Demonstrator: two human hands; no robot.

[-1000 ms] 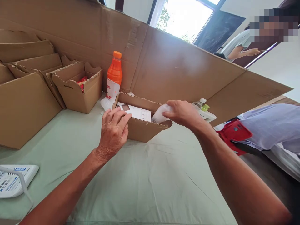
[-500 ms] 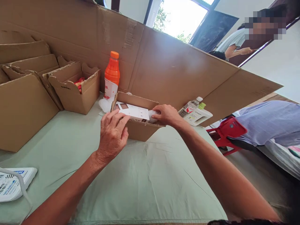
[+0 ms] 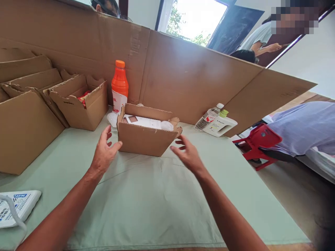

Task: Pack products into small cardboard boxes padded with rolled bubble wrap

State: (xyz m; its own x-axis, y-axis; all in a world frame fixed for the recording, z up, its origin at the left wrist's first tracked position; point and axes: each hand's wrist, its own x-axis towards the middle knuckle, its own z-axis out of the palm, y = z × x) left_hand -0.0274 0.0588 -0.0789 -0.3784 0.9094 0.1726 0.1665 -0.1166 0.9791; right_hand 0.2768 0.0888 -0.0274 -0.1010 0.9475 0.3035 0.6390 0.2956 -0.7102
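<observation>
A small open cardboard box (image 3: 142,139) sits in the middle of the green cloth-covered table (image 3: 162,205). Inside it lie a flat white carton (image 3: 142,121) and a white plastic-wrapped item (image 3: 166,126) at its right end. My left hand (image 3: 104,154) hovers open just left of the box's front corner, fingers spread, holding nothing. On the other side my right hand (image 3: 187,154) is open too, palm toward the box's right front, a little apart from it.
An orange drink bottle (image 3: 119,86) stands behind the box. Another open carton with red packets (image 3: 78,104) and stacked cardboard (image 3: 24,115) lie left. A clear bottle (image 3: 208,118) and white jug (image 3: 220,126) lie right. A tall cardboard wall (image 3: 193,76) backs the table. A white device (image 3: 18,205) sits bottom left. People are beyond, with a red stool (image 3: 258,141).
My right hand pushed the wrapped item into the box and let go. Both hands have drawn back from the box and opened.
</observation>
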